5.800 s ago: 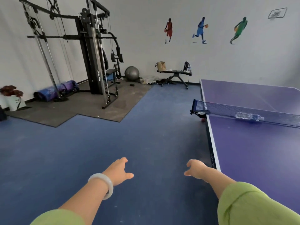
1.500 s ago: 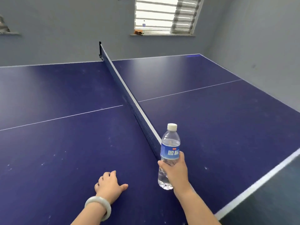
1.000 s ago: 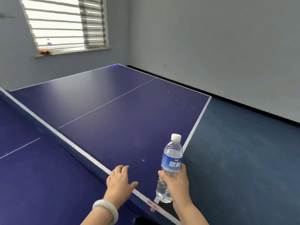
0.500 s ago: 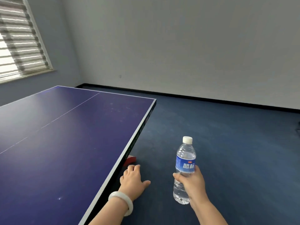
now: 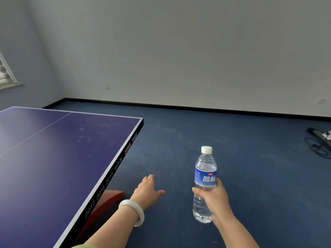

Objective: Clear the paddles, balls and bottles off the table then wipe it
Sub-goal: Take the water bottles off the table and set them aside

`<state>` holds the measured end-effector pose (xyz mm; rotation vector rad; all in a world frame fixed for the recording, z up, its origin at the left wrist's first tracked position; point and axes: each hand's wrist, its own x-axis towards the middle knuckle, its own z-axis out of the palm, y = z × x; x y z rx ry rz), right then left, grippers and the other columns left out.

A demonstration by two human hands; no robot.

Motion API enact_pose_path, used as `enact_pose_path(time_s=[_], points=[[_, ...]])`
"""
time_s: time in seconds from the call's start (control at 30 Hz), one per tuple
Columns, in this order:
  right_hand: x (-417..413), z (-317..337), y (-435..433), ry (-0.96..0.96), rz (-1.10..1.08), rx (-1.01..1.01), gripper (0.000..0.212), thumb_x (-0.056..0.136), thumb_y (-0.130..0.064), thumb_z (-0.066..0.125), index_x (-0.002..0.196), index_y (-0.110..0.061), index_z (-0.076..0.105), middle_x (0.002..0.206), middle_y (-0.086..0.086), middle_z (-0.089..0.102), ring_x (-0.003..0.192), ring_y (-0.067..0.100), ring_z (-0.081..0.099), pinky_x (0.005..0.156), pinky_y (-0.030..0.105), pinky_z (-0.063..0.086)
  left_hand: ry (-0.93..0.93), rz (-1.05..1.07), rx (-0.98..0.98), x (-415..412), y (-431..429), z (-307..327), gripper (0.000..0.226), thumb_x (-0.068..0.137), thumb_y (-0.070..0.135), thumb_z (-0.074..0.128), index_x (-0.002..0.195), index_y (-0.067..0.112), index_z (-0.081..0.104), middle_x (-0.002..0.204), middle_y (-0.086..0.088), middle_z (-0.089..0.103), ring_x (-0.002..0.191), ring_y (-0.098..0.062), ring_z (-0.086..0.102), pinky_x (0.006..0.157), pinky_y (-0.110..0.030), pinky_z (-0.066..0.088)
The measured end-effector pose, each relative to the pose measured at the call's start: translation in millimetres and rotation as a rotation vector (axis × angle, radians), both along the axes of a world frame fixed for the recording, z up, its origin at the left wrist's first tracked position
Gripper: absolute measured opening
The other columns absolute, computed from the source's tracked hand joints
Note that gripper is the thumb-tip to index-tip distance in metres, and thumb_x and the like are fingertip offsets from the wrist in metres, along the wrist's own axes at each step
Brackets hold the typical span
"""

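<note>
My right hand [image 5: 213, 197] grips a clear water bottle [image 5: 205, 174] with a blue label and white cap, held upright over the blue floor to the right of the table. The purple-blue ping-pong table [image 5: 53, 158] fills the lower left, with nothing on the part I can see. My left hand [image 5: 147, 188], a white bangle on its wrist, hovers with fingers extended and empty just beyond the table's right edge. No paddles or balls are in view.
A red table leg part [image 5: 111, 197] shows under the table edge near my left wrist. Dark cables and a small device [image 5: 320, 140] lie on the floor at far right. Grey walls with a black skirting run behind; a window edge [image 5: 5, 74] sits at left.
The view has swung right, away from the net and table middle toward the floor. My right hand has carried the bottle off the table. My left hand left the tabletop.
</note>
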<state>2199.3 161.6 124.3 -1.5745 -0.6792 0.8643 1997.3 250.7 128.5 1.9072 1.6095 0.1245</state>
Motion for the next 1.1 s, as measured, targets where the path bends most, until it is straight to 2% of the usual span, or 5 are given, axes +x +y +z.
enact_pose_path(time_s=[0.2,0.37,0.6,0.83,1.1], points=[[82,6,148,-0.059,0.007,-0.022,0.046,0.066,0.001,0.084,0.103,-0.011,0.059,0.090,0.009,0.071,0.080,0.025,0.069,0.065,0.031,0.051,0.012,-0.053,0.004,98,152,-3,0.064,0.092,0.045,0.060,0.144,0.020,0.031,0.140,0.003,0.048,0.130,-0.020,0.046,0.110,-0.042,0.030],[150,26,261,-0.102,0.000,-0.035,0.049,0.066,-0.003,0.086,0.104,-0.015,0.058,0.091,0.006,0.071,0.082,0.023,0.069,0.075,0.038,0.055,-0.020,-0.088,0.039,163,270,12,0.063,0.093,0.043,0.060,0.144,0.016,0.036,0.142,-0.002,0.037,0.133,-0.023,0.039,0.109,-0.039,0.035],[219,28,416,-0.027,0.016,-0.017,0.048,0.067,0.001,0.084,0.105,-0.013,0.058,0.093,0.006,0.069,0.083,0.021,0.067,0.065,0.030,0.049,0.090,-0.101,0.085,241,417,18,0.060,0.093,0.048,0.056,0.143,0.019,0.038,0.142,0.002,0.040,0.131,-0.018,0.044,0.113,-0.037,0.025],[285,25,624,0.003,0.186,-0.007,0.049,0.066,0.000,0.084,0.104,-0.016,0.057,0.096,0.006,0.069,0.087,0.023,0.068,0.076,0.035,0.054,0.118,0.040,0.054,297,582,25,0.057,0.093,0.047,0.056,0.141,0.020,0.042,0.139,0.002,0.040,0.128,-0.019,0.044,0.109,-0.036,0.027],[267,38,841,-0.025,0.457,-0.014,0.048,0.068,0.001,0.083,0.106,-0.012,0.055,0.097,0.005,0.066,0.086,0.020,0.064,0.065,0.028,0.047,0.120,0.306,0.013,274,733,42,0.056,0.093,0.046,0.058,0.139,0.018,0.043,0.139,-0.001,0.039,0.126,-0.022,0.046,0.108,-0.037,0.033]])
